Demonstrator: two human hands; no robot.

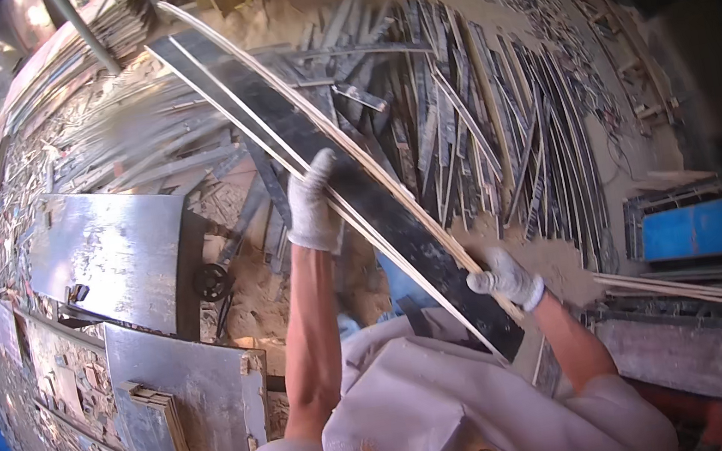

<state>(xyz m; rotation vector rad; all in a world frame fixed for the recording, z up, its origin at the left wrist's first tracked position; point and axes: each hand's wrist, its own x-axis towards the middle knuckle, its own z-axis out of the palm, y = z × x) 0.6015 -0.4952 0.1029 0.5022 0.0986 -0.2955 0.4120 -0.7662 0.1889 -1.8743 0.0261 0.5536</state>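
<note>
Several long, black-faced plywood strips point(386, 208) with pale edges lie together at a slant in front of me, running from the upper left down to my lap. My left hand point(313, 203), in a white knitted glove, is closed round the left edge of the bundle near its middle. Lower down, my right hand point(506, 278), gloved the same way, grips the right edge close to the near end. Its fingers are partly hidden, and how many strips are stacked cannot be told.
Piles of loose wooden strips point(456, 109) cover the ground ahead. At the left stands a machine with a metal tabletop point(117, 248), with a short stack of plywood pieces point(166, 432) on its nearer table. A blue box-shaped object point(702, 229) is at the right beside more strips point(688, 289).
</note>
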